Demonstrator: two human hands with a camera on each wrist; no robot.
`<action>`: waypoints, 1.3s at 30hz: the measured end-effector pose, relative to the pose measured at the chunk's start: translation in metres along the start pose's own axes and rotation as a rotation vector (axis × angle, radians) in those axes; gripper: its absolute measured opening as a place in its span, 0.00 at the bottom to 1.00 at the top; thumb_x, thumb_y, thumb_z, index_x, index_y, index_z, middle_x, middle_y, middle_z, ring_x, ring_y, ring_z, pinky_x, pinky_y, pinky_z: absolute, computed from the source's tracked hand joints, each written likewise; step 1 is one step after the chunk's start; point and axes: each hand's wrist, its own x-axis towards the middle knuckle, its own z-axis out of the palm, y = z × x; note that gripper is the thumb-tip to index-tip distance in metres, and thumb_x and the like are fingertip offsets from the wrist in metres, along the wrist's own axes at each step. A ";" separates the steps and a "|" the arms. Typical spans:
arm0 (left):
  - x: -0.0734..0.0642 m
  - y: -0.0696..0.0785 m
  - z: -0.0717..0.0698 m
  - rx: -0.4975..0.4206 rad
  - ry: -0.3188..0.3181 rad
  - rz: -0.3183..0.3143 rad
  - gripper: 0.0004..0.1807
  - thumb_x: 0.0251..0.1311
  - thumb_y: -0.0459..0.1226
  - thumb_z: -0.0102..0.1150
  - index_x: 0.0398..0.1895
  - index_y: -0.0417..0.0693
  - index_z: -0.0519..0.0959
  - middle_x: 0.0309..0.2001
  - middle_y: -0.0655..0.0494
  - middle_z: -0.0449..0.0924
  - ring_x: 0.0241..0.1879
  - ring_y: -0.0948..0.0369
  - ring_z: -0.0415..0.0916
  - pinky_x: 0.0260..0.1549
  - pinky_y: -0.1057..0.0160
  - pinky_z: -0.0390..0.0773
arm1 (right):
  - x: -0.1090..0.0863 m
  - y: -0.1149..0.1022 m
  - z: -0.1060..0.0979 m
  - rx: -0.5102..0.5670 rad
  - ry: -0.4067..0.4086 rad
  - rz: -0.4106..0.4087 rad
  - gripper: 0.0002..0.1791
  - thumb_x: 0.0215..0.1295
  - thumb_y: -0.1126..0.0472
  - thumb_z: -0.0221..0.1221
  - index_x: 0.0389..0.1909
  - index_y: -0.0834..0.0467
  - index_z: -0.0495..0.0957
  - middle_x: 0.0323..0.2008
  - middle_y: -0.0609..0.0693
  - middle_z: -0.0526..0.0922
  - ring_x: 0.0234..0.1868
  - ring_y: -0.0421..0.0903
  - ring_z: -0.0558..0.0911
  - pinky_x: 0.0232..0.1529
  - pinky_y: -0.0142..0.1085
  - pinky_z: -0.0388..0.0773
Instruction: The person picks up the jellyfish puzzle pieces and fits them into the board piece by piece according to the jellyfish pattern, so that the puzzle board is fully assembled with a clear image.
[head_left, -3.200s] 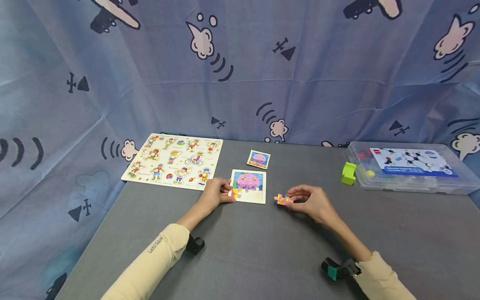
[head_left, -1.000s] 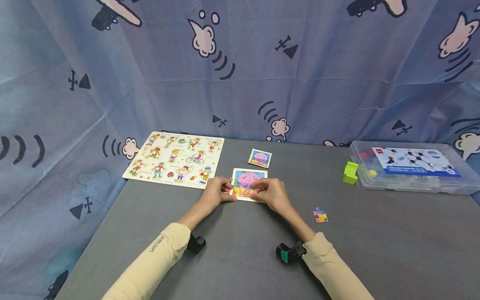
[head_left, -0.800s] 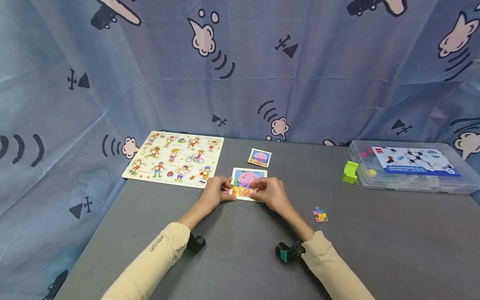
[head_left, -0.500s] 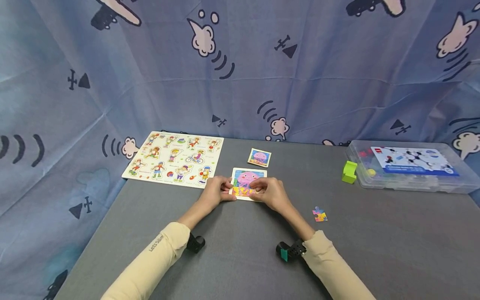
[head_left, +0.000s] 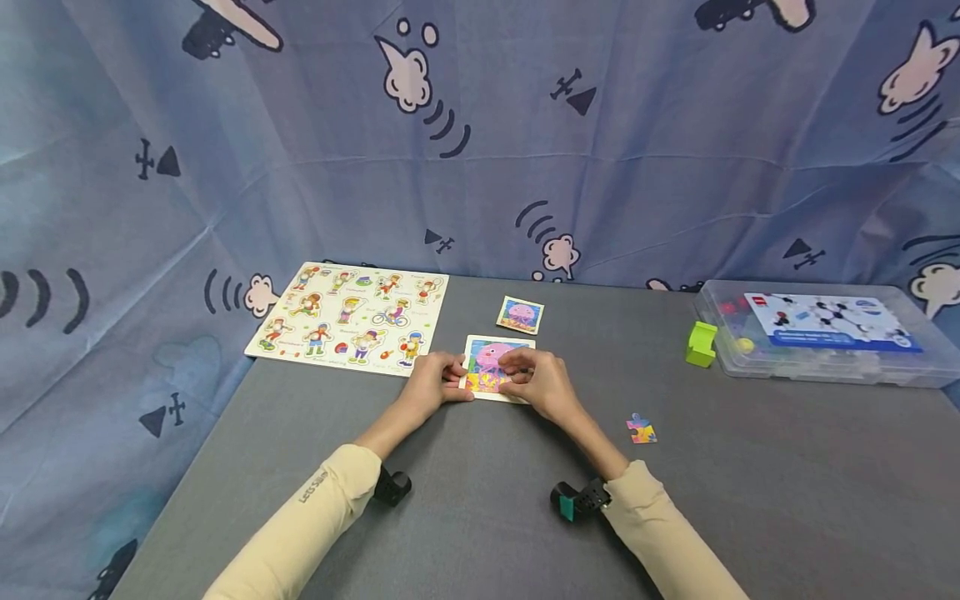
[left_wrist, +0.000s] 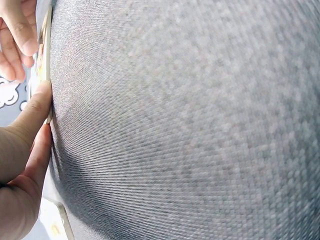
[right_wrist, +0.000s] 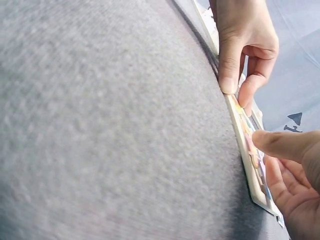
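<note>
A small jellyfish jigsaw puzzle in a pale frame (head_left: pixel 491 397) lies flat on the grey table. At its left edge my left hand (head_left: pixel 431 385) grips the frame, thumb at the near corner. My right hand (head_left: pixel 547 387) is over the right part of the picture, pinching a jigsaw piece (right_wrist: pixel 256 160) between thumb and fingers. That piece sits within the frame, slightly raised in the right wrist view, and is mostly covered by the fingers in the head view. One loose jigsaw piece (head_left: pixel 642 429), pink, blue and yellow, lies right of the right forearm.
A little jellyfish picture card (head_left: pixel 520 315) lies just behind the puzzle. To the left is a large board with sports figures (head_left: pixel 348 321). A lime-green block (head_left: pixel 701 344) stands beside a clear plastic case (head_left: pixel 832 367) at the right. A printed cloth hangs behind the table.
The right hand has come left from beside the puzzle onto its right side, and a yellow strip now fills the lower picture. A loose piece shows on the right. The left hand has stayed.
</note>
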 end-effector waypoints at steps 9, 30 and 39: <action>-0.001 0.000 0.000 -0.005 -0.002 -0.008 0.17 0.35 0.29 0.78 0.27 0.31 0.80 0.36 0.40 0.84 0.35 0.51 0.84 0.33 0.60 0.81 | 0.001 0.005 0.002 0.017 -0.042 -0.035 0.16 0.46 0.79 0.68 0.39 0.70 0.80 0.37 0.62 0.85 0.39 0.53 0.84 0.38 0.36 0.82; 0.000 0.001 0.001 0.000 0.001 -0.008 0.17 0.34 0.28 0.78 0.28 0.31 0.80 0.40 0.38 0.84 0.37 0.50 0.83 0.33 0.59 0.81 | -0.011 0.019 -0.020 0.328 -0.044 -0.010 0.18 0.53 0.80 0.63 0.46 0.76 0.76 0.42 0.72 0.80 0.41 0.56 0.84 0.40 0.29 0.79; -0.002 0.003 0.000 -0.003 0.002 -0.011 0.17 0.33 0.27 0.78 0.27 0.31 0.79 0.38 0.39 0.84 0.40 0.50 0.83 0.33 0.58 0.81 | -0.033 0.026 -0.050 0.402 -0.052 0.044 0.20 0.55 0.79 0.62 0.50 0.78 0.72 0.47 0.77 0.76 0.40 0.40 0.84 0.41 0.28 0.79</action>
